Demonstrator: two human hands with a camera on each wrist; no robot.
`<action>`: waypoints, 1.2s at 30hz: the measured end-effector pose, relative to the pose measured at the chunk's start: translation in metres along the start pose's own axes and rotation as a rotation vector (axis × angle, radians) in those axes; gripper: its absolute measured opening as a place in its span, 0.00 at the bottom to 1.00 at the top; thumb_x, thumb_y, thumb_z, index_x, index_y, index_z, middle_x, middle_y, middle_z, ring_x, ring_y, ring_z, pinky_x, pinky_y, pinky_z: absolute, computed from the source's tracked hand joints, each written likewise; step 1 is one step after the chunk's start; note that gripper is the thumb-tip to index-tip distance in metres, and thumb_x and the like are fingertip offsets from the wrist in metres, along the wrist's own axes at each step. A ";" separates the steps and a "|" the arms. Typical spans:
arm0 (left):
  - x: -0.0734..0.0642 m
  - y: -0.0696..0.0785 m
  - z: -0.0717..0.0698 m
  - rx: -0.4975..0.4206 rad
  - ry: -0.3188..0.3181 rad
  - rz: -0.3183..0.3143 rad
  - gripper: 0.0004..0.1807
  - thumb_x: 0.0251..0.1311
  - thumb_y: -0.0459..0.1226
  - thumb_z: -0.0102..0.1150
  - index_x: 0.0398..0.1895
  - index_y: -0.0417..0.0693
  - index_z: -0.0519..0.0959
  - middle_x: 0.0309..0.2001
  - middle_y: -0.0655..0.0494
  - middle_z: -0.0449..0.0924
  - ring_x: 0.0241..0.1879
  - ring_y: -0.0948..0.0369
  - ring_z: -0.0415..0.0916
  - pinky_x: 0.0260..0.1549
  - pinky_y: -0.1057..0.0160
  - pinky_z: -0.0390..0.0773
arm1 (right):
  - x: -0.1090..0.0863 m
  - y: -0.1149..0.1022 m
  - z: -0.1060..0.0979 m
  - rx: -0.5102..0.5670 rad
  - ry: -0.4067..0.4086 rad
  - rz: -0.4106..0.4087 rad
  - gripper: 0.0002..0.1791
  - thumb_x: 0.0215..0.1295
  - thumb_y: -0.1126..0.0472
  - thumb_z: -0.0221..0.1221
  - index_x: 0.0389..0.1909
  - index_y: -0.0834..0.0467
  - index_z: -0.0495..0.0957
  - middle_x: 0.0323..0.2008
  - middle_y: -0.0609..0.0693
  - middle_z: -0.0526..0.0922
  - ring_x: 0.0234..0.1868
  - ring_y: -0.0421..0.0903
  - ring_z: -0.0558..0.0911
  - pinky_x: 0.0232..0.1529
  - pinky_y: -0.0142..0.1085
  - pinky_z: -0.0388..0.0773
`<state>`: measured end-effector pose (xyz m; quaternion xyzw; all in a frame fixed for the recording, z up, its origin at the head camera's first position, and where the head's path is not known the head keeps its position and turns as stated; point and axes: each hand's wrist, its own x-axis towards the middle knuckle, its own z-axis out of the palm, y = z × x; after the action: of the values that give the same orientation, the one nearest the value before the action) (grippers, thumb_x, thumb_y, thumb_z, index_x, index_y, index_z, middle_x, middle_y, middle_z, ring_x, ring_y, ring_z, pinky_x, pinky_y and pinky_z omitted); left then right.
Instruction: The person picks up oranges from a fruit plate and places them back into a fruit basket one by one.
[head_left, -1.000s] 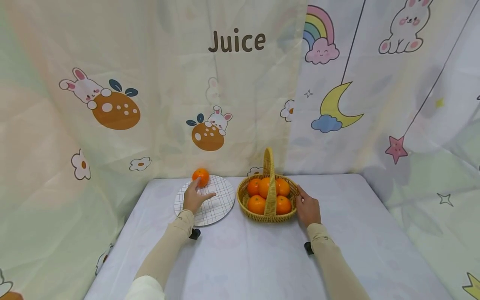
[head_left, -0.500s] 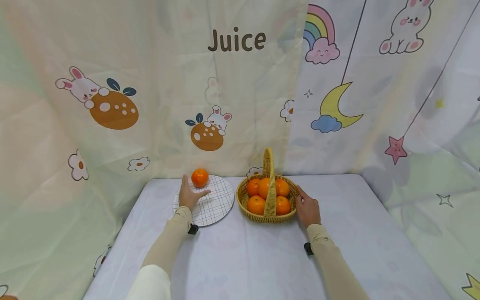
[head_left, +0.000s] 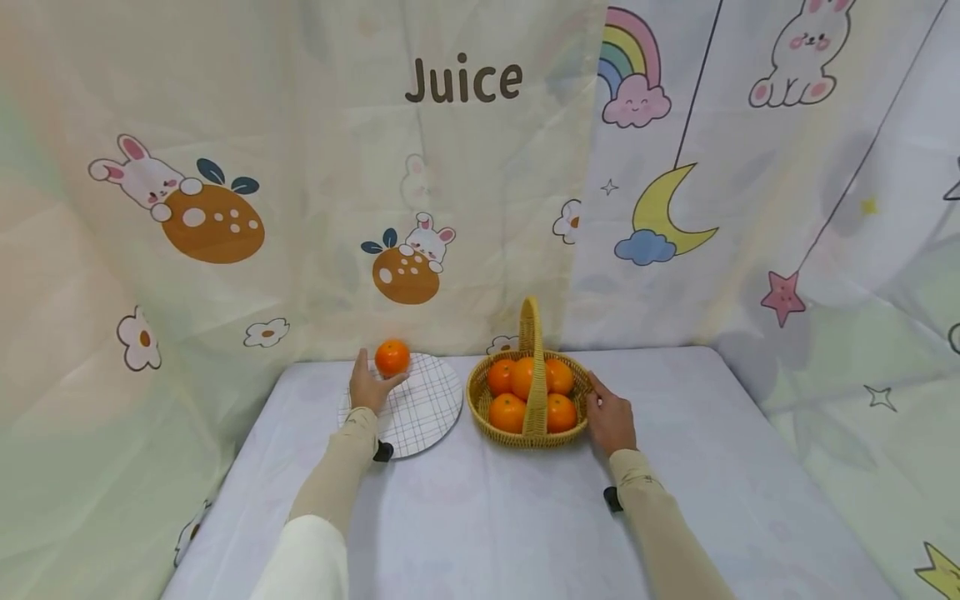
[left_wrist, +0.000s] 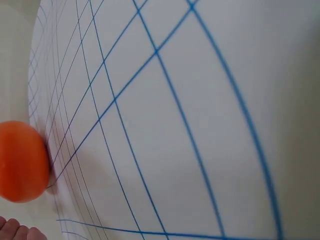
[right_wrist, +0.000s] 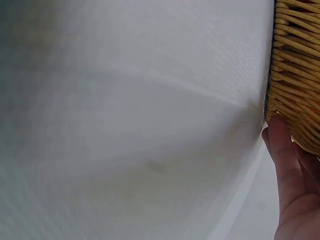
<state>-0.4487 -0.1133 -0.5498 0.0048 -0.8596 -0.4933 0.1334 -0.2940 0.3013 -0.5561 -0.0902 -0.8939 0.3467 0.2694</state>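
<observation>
An orange (head_left: 392, 358) sits near the back-left edge of a round white plate (head_left: 423, 408) with a grid pattern. My left hand (head_left: 369, 388) is spread beside it, fingers on its left and thumb in front. In the left wrist view, fingertips (left_wrist: 20, 231) show apart from the orange (left_wrist: 22, 161). My right hand (head_left: 611, 421) touches the right end of a wicker basket (head_left: 531, 442). Straight fingers rest against its woven side (right_wrist: 296, 65) in the right wrist view. Several oranges (head_left: 507, 413) lie inside the basket, under its tall handle (head_left: 535, 367).
A white cloth covers the table (head_left: 480, 525), whose back edge meets a printed curtain (head_left: 480, 208). The curtain also hangs along both sides. Plate and basket stand close together, with a narrow strip of cloth between them.
My left hand has drawn back from in front of the orange, then moved up with its fingers at the fruit's left. My right hand stays at the basket. The head view has shifted slightly.
</observation>
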 end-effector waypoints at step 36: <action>0.008 -0.010 0.021 -0.044 0.050 -0.066 0.44 0.42 0.42 0.67 0.62 0.40 0.56 0.59 0.42 0.59 0.56 0.46 0.57 0.57 0.47 0.53 | -0.013 0.000 -0.003 -0.013 0.016 0.011 0.21 0.63 0.57 0.44 0.58 0.46 0.66 0.08 0.45 0.60 0.09 0.41 0.57 0.11 0.32 0.59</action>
<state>-0.4625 -0.1020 -0.5660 0.0425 -0.8443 -0.5159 0.1389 -0.2817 0.2990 -0.5596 -0.0997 -0.8936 0.3415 0.2737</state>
